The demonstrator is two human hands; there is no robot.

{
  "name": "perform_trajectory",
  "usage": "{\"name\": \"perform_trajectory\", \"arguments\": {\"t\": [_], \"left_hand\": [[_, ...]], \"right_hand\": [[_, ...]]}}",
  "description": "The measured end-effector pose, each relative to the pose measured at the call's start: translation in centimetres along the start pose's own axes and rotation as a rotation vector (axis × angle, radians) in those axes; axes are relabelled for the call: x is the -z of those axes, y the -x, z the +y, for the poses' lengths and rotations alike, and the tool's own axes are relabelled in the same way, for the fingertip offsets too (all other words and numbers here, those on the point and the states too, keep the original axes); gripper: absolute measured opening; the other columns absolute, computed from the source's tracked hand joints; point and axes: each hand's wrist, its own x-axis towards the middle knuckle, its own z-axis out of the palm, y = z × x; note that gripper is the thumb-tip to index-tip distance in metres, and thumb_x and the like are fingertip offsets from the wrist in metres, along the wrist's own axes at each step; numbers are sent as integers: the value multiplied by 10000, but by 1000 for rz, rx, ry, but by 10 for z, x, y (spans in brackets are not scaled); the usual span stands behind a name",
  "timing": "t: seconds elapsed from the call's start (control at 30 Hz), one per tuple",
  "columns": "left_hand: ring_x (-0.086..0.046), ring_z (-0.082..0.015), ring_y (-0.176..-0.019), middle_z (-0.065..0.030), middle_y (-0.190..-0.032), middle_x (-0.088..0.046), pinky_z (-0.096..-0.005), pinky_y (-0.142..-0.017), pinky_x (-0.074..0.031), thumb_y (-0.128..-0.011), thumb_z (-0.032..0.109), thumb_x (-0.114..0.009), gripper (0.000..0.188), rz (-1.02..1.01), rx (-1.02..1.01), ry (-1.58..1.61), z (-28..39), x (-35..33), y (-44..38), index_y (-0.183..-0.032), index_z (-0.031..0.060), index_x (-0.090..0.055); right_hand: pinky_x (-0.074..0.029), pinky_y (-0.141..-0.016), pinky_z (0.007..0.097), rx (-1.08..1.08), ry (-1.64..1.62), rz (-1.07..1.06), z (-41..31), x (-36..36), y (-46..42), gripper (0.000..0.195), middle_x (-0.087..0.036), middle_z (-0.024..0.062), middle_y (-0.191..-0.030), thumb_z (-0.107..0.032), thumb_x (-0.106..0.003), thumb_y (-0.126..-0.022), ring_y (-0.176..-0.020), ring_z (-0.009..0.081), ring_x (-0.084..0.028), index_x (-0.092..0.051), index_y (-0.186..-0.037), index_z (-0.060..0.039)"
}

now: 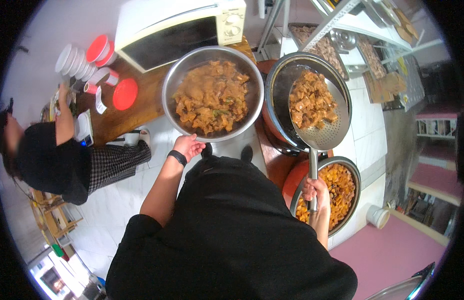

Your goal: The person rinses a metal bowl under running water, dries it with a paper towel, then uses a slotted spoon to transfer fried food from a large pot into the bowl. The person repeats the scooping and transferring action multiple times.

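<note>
My left hand [190, 147] grips the near rim of a wide stainless steel bowl [168, 90]. Browned, sauce-coated meat chunks [213, 97] fill much of that bowl. In my right hand [317, 191] is the metal handle of a large perforated skimmer [329, 137]. Its round head lies over a dark-rimmed pot [271, 101] and carries a heap of similar meat pieces [312, 99]. How much is inside this pot is partly hidden by the skimmer. Beneath my right forearm stands a second pot [292, 180] holding diced orange-yellow food [340, 187].
A microwave oven [172, 41] stands on the wooden counter [149, 101], beside red lids [125, 93] and stacked white tubs [72, 62]. Another person [52, 157] works at the left by a scale [84, 129]. Metal shelving [329, 26] and meat trays [310, 41] are at upper right.
</note>
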Motion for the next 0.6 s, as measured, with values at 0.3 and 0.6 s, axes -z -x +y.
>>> {"name": "perform_trajectory", "arguments": {"t": [0.3, 0.6], "left_hand": [[-676, -259, -799, -159, -882, -656, -357, -658, -549, -916, 112, -498, 185, 25, 43, 8, 1, 1, -3, -1027, -29, -544], [-683, -262, -782, -168, -867, -657, -353, -642, -550, -874, 63, -498, 153, -74, 34, 71, -2, 0, -3, -971, -39, -556]], "right_hand": [[-311, -328, 204, 44, 332, 48, -19, -55, 39, 261, -420, -1, -636, -28, -591, -791, -383, 54, -350, -490, -1031, -46], [-324, -375, 244, -152, 568, -102, -23, -141, 9, 328, -416, 8, -632, -12, -611, -789, -399, 90, -374, -446, -1064, -77]]}}
